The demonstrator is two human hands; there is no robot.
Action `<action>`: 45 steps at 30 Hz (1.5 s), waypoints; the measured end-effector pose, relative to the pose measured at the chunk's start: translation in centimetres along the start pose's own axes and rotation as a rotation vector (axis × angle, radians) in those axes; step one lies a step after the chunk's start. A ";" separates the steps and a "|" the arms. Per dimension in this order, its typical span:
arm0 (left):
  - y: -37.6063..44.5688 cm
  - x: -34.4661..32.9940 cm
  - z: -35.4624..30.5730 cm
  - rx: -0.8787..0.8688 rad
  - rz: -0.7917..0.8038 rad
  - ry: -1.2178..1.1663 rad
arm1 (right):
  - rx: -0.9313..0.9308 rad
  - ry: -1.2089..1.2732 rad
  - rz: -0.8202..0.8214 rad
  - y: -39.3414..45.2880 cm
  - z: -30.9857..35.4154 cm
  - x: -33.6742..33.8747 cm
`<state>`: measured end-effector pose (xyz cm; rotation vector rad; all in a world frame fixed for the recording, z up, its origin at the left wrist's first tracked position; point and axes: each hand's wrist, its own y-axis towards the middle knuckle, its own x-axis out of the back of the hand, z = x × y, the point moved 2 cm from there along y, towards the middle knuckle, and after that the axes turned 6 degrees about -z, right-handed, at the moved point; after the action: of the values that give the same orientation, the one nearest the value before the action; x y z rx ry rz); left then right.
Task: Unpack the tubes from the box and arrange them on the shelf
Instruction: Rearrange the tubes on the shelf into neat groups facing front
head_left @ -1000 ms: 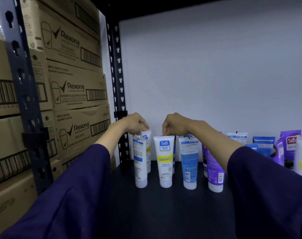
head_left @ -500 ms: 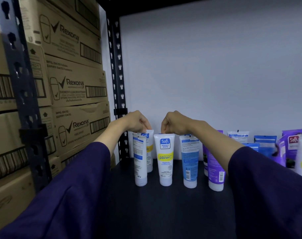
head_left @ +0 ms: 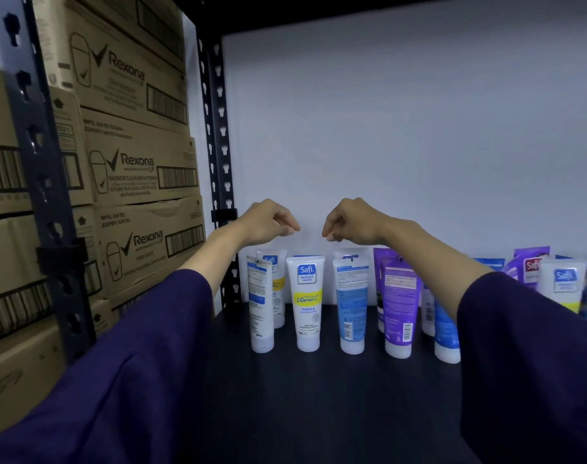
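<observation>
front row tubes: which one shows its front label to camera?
The white Safi tube with the yellow Vitamin C band, second from left. The front-row tubes beside it, the white one and the blue one, show back print.

On the shelf (head_left: 319, 396) the tubes (head_left: 307, 306) stand in rows running from 9 to 3 o'clock (a second row behind, at 12). Stacked cartons (head_left: 135, 169) stand at 9 o'clock.
</observation>
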<state>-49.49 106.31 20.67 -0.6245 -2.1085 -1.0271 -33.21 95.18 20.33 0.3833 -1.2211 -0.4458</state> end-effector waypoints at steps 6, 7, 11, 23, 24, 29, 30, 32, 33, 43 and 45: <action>0.5 -3.0 -4.3 -0.099 0.039 -0.020 | -0.052 -0.052 -0.027 -3.1 -2.3 3.5; 0.6 -3.7 -4.9 -0.110 0.055 -0.013 | -0.063 -0.065 -0.025 -3.6 -2.8 3.9; 1.1 -6.0 -6.7 -0.124 0.108 0.045 | -0.102 -0.112 0.009 -5.0 -4.3 4.6; 2.1 -7.7 -7.0 -0.106 0.192 0.131 | -0.102 -0.169 0.026 -6.0 -6.6 3.9; 2.1 -7.7 -7.0 -0.108 0.194 0.132 | -0.099 -0.162 0.021 -6.0 -6.7 3.8; 2.2 -7.7 -7.0 -0.111 0.192 0.136 | -0.092 -0.148 0.005 -5.8 -6.8 3.6; 2.2 -7.7 -7.0 -0.111 0.196 0.134 | -0.093 -0.149 0.004 -5.8 -6.9 3.5; 2.2 -7.7 -7.0 -0.107 0.211 0.128 | -0.096 -0.145 0.006 -5.7 -7.0 3.5; 2.1 -7.6 -7.0 -0.103 0.216 0.123 | -0.099 -0.143 0.009 -5.7 -7.0 3.5; 2.1 -8.5 -12.2 -0.261 0.051 -0.047 | -0.140 -0.170 -0.097 -8.8 -8.1 8.8; 2.2 -9.9 -13.9 -0.287 0.071 -0.064 | -0.177 -0.194 -0.107 -10.1 -9.1 10.1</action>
<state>-36.44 95.09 20.34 -0.8755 -1.9935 -1.2965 -22.91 81.72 20.65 0.2584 -1.3413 -0.6910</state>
